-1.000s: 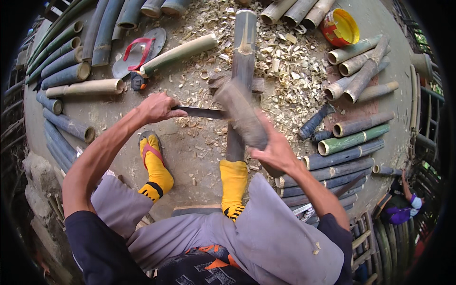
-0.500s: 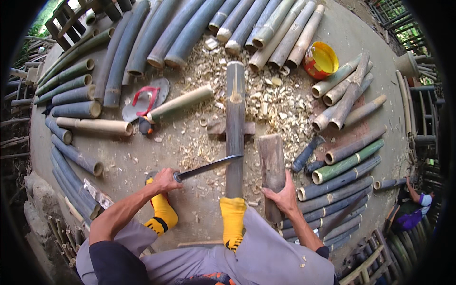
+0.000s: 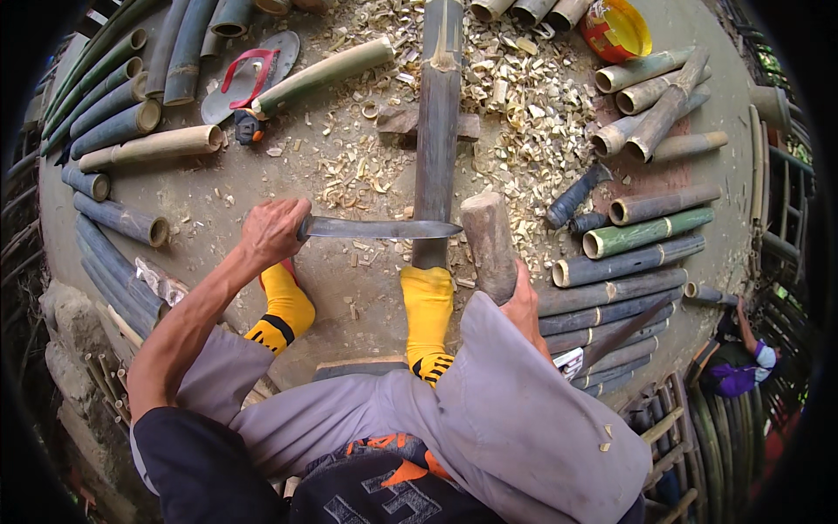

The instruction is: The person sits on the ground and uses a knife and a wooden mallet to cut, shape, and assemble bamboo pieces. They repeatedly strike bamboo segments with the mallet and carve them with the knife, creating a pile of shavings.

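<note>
My left hand (image 3: 274,231) is closed round the handle of a machete (image 3: 367,229). Its blade lies crosswise at the dark bamboo pole (image 3: 436,148), near the pole's close end, with the tip just past the right side. A wooden block (image 3: 400,121) sits under the pole farther off. My foot in a yellow sock (image 3: 427,306) rests at the pole's near end. In my right hand (image 3: 524,307) is a short thick wooden log (image 3: 490,240), tilted slightly, its upper end beside the machete's tip. My knee partly hides that hand, and whether log and blade touch I cannot tell.
Wood chips (image 3: 524,113) are scattered beyond the pole. Bamboo lengths (image 3: 637,271) lie stacked at right, others (image 3: 122,218) at left. A yellow-red bucket (image 3: 615,31), a sandal (image 3: 253,74) and a dark-handled tool (image 3: 576,199) lie around. Another person (image 3: 742,367) is at far right.
The view has tilted nearer to my body. The machete has turned level across the pole and moved toward its near end. My right hand has brought the log closer to the blade's tip.
</note>
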`<action>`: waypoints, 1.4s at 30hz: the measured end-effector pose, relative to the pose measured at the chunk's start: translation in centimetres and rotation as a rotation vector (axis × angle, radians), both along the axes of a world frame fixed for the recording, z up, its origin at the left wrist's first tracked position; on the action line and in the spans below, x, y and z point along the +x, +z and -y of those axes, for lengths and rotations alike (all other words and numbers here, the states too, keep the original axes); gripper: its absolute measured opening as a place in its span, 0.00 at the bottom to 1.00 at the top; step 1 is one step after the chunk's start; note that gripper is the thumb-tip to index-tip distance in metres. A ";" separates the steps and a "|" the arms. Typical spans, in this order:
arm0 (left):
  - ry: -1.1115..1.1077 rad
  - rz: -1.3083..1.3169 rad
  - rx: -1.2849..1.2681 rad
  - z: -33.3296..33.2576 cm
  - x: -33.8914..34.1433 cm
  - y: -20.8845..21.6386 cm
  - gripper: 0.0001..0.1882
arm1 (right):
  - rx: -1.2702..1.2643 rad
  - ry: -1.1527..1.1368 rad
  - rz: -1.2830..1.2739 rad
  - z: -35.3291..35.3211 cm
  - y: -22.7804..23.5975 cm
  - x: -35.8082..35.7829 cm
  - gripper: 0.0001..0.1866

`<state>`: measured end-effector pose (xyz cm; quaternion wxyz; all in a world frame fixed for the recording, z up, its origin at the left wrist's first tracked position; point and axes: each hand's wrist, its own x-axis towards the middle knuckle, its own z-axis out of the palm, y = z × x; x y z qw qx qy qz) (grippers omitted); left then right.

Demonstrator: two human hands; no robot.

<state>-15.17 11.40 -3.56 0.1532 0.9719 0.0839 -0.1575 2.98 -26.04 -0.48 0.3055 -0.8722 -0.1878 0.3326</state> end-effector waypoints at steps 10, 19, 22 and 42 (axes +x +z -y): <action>0.016 0.050 0.019 0.0 -0.6 -1.6 0.16 | 0.027 0.047 0.020 -0.4 -1.0 0.4 0.44; -0.007 -0.069 0.026 -0.4 0.0 -1.2 0.16 | 0.200 0.518 0.214 0.4 0.4 3.8 0.44; -0.036 -0.108 0.034 -0.5 1.2 -1.2 0.16 | 0.488 1.036 0.379 -0.9 1.7 6.9 0.40; -0.080 0.023 0.109 -1.0 1.4 -2.6 0.13 | 0.701 1.417 0.419 -5.3 2.1 3.2 0.36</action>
